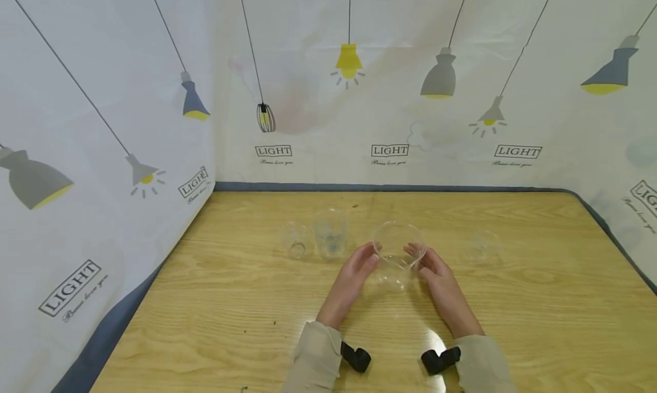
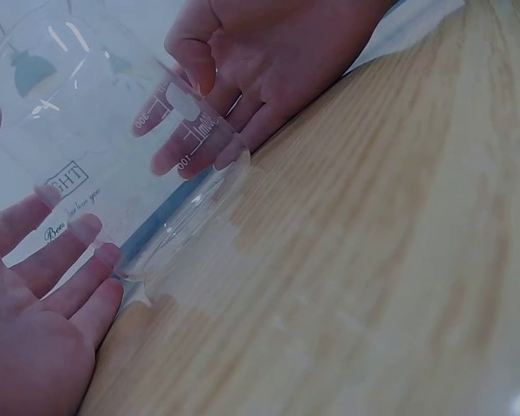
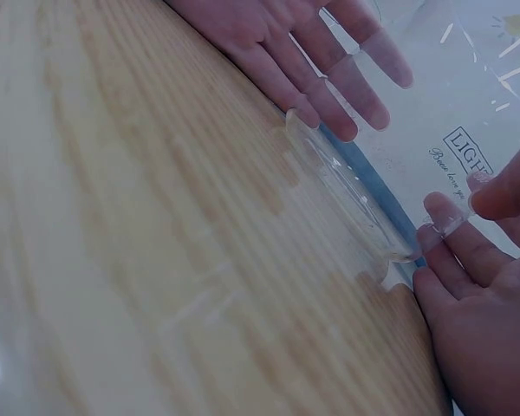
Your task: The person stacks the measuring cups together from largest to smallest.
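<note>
A large clear beaker (image 1: 398,239) stands upright on the wooden table between both hands. My left hand (image 1: 353,276) holds its left side, and my right hand (image 1: 440,282) holds its right side. Through the glass in the left wrist view, the fingers of the right hand (image 2: 273,56) lie spread along the beaker (image 2: 113,165), near white volume marks. The right wrist view shows the left hand (image 3: 282,43) with long, spread fingers at the glass, low by the base, and the right hand (image 3: 494,321) opposite, its thumb bent.
Left of the large beaker stand a small clear vessel (image 1: 293,242) and a taller clear one (image 1: 330,233), close together. Another small clear vessel (image 1: 484,247) is on the right. A lamp-patterned cloth (image 1: 328,113) borders the back and sides of the table (image 1: 231,313).
</note>
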`<state>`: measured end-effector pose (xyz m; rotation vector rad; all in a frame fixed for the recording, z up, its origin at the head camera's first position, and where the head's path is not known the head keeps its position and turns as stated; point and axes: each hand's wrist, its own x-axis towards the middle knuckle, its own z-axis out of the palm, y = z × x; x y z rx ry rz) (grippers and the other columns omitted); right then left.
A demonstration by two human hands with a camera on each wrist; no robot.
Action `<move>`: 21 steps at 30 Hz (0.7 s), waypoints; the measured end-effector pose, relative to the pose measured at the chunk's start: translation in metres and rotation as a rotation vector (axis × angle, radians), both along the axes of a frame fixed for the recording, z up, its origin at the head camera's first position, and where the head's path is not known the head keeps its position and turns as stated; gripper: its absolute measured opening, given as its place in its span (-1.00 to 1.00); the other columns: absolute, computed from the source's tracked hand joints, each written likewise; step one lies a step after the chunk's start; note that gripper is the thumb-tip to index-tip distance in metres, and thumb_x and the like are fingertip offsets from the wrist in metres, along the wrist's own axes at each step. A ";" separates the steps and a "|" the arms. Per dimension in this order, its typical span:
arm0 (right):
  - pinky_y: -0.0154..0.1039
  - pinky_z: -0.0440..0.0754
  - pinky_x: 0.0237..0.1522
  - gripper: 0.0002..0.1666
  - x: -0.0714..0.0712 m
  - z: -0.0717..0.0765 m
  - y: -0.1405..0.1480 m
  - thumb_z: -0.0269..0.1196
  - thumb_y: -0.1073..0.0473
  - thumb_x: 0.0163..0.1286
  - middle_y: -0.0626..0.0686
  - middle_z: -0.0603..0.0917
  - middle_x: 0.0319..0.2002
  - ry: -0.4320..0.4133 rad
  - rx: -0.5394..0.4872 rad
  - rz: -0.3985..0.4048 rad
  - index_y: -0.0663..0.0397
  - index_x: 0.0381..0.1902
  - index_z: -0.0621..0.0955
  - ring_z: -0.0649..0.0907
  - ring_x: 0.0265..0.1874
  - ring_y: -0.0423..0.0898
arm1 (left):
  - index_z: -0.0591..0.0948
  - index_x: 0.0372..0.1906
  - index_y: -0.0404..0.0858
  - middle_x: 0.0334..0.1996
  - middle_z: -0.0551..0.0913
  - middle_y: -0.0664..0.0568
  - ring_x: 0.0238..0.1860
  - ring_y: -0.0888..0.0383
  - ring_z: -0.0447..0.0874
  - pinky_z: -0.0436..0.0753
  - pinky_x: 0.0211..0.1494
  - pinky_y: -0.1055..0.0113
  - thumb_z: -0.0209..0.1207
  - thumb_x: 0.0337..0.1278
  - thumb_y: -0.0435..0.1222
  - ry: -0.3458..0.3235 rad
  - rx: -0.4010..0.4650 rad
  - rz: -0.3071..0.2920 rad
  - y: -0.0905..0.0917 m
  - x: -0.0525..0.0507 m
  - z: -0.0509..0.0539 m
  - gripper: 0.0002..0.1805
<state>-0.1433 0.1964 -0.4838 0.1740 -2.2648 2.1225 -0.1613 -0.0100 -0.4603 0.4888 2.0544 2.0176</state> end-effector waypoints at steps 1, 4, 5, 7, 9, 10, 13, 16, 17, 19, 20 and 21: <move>-0.57 0.22 0.06 -0.39 0.000 0.000 0.000 -0.13 0.46 0.23 0.06 0.38 0.20 -0.002 0.002 0.000 0.06 0.26 0.27 0.25 0.24 -0.10 | 0.29 0.25 -0.18 0.19 0.36 0.02 0.15 0.21 0.33 0.25 0.20 0.19 -0.04 0.23 -0.02 0.001 0.009 0.001 0.000 -0.001 -0.002 -0.45; -0.57 0.22 0.06 -0.38 0.000 0.000 0.000 -0.14 0.46 0.22 0.05 0.38 0.20 -0.010 0.006 -0.004 0.03 0.26 0.27 0.25 0.24 -0.11 | 0.30 0.24 -0.16 0.19 0.37 0.03 0.15 0.22 0.33 0.25 0.20 0.19 -0.04 0.22 -0.01 0.000 0.023 -0.001 0.001 -0.005 -0.010 -0.46; -0.57 0.22 0.05 -0.37 -0.001 0.000 0.000 -0.14 0.46 0.22 0.05 0.38 0.20 -0.015 0.007 -0.005 0.01 0.26 0.27 0.26 0.23 -0.11 | 0.31 0.24 -0.15 0.18 0.38 0.05 0.15 0.22 0.33 0.25 0.20 0.19 -0.04 0.22 0.00 -0.001 0.024 0.002 0.001 -0.007 -0.013 -0.46; -0.57 0.22 0.05 -0.35 -0.001 0.000 0.000 -0.14 0.46 0.22 0.06 0.38 0.20 -0.019 0.004 -0.003 -0.01 0.28 0.26 0.26 0.23 -0.09 | 0.32 0.24 -0.08 0.18 0.38 0.11 0.14 0.25 0.34 0.25 0.20 0.20 -0.04 0.20 0.03 -0.004 0.013 0.011 0.002 -0.010 -0.018 -0.46; -0.56 0.22 0.05 -0.34 -0.001 0.000 -0.001 -0.14 0.45 0.22 0.06 0.37 0.20 -0.022 -0.002 -0.001 -0.04 0.29 0.24 0.27 0.23 -0.09 | 0.33 0.23 0.00 0.16 0.39 0.17 0.14 0.27 0.34 0.25 0.20 0.21 -0.04 0.18 0.06 0.000 0.009 0.022 0.002 -0.011 -0.022 -0.48; -0.56 0.22 0.05 -0.33 -0.001 0.000 -0.001 -0.14 0.45 0.22 0.06 0.37 0.21 -0.023 -0.002 -0.001 -0.05 0.29 0.24 0.27 0.23 -0.09 | 0.33 0.21 0.03 0.16 0.40 0.19 0.14 0.27 0.34 0.24 0.20 0.21 -0.04 0.18 0.06 0.003 0.011 0.027 0.002 -0.012 -0.024 -0.50; -0.57 0.22 0.05 -0.33 -0.001 0.001 -0.001 -0.14 0.45 0.21 0.06 0.37 0.20 -0.021 0.004 -0.003 -0.04 0.29 0.25 0.26 0.23 -0.09 | 0.35 0.18 0.10 0.13 0.41 0.25 0.14 0.28 0.33 0.25 0.20 0.23 -0.03 0.17 0.06 0.006 0.021 0.032 0.002 -0.012 -0.025 -0.54; -0.57 0.22 0.04 -0.35 -0.001 0.001 -0.002 -0.13 0.44 0.21 0.05 0.38 0.20 -0.025 0.013 -0.008 -0.02 0.28 0.27 0.28 0.22 -0.10 | 0.36 0.17 0.10 0.13 0.41 0.23 0.14 0.28 0.34 0.25 0.20 0.23 -0.02 0.18 0.04 0.009 0.029 0.025 0.003 -0.012 -0.025 -0.56; -0.57 0.23 0.04 -0.35 0.000 0.001 -0.002 -0.13 0.44 0.21 0.05 0.38 0.20 -0.025 0.012 -0.008 0.00 0.28 0.27 0.28 0.22 -0.09 | 0.36 0.18 0.10 0.14 0.41 0.22 0.14 0.28 0.34 0.25 0.19 0.22 -0.02 0.18 0.04 0.008 0.028 0.022 0.003 -0.012 -0.025 -0.55; -0.56 0.23 0.03 -0.36 0.000 0.002 -0.002 -0.12 0.43 0.21 0.05 0.38 0.20 -0.029 0.012 -0.009 0.02 0.28 0.27 0.29 0.21 -0.08 | 0.35 0.19 0.07 0.15 0.40 0.18 0.13 0.27 0.35 0.26 0.19 0.22 -0.02 0.19 0.03 0.003 0.024 0.017 0.003 -0.010 -0.022 -0.54; -0.56 0.23 0.03 -0.36 0.000 0.002 -0.002 -0.12 0.43 0.21 0.05 0.38 0.20 -0.030 0.010 -0.008 0.02 0.28 0.27 0.30 0.21 -0.08 | 0.35 0.20 0.05 0.16 0.39 0.17 0.13 0.27 0.34 0.26 0.19 0.22 -0.02 0.20 0.02 0.000 0.024 0.012 0.002 -0.010 -0.022 -0.54; -0.56 0.23 0.03 -0.36 0.000 0.002 -0.001 -0.13 0.43 0.22 0.05 0.38 0.20 -0.031 0.012 -0.009 0.02 0.28 0.27 0.29 0.21 -0.09 | 0.34 0.21 0.04 0.17 0.39 0.15 0.14 0.27 0.34 0.26 0.19 0.21 -0.02 0.19 0.02 -0.004 0.021 0.007 0.002 -0.010 -0.022 -0.52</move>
